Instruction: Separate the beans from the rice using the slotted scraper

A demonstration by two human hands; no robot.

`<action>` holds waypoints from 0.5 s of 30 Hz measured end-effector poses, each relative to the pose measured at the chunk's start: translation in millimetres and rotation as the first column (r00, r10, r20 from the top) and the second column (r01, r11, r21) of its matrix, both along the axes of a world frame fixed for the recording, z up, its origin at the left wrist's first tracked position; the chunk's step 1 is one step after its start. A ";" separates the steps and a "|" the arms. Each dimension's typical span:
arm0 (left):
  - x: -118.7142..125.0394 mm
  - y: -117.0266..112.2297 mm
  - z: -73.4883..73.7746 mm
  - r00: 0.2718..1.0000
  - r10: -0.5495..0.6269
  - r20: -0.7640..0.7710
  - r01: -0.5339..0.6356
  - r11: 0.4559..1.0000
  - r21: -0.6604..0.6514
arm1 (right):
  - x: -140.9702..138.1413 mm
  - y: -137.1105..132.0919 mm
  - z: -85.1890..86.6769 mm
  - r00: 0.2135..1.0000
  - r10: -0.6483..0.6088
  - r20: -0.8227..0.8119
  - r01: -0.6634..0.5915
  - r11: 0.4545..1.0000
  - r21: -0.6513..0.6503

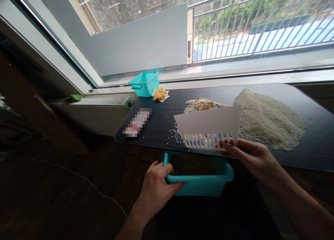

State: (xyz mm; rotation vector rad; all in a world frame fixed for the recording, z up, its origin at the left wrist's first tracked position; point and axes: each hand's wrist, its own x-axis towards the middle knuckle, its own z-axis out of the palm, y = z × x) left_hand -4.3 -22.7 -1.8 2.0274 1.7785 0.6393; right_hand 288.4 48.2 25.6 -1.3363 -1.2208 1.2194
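My left hand [159, 179] grips the left rim of a teal plastic bin [206, 186], which sits just below the table's front edge with a layer of small brownish grains or beans inside. In my right hand [245, 151] is a white slotted scraper [208, 121], pinched at its lower right corner and raised above the table's edge, over the bin. Behind the scraper lies a low pile of white rice mixed with yellow beans [205, 104], partly hidden by it. Loose white grains are scattered to the scraper's left.
A large rice heap [268, 118] covers the right of the dark table [161, 118]. At the back left stand a second teal bin [144, 85] and a crumpled yellow item [160, 93] on white paper. A blurred-out flat object [137, 123] lies at left. Window and radiator [104, 106] border the table.
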 end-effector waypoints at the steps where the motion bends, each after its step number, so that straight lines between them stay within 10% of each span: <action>1: -1.0 -0.2 -0.1 1.000 0.003 -0.002 -0.003 1.000 0.004 | 0.4 -1.0 0.6 1.000 0.018 0.013 -0.018 1.000 -0.008; 10: 4.6 1.0 -0.6 1.000 -0.010 0.021 0.010 1.000 -0.027 | 47.8 -7.1 -1.4 0.952 -0.305 0.016 0.305 0.952 0.043; 15: 10.6 2.5 1.4 0.999 -0.035 0.034 0.037 0.998 -0.055 | 48.8 2.5 -11.7 0.966 -0.258 -0.020 0.258 0.966 0.031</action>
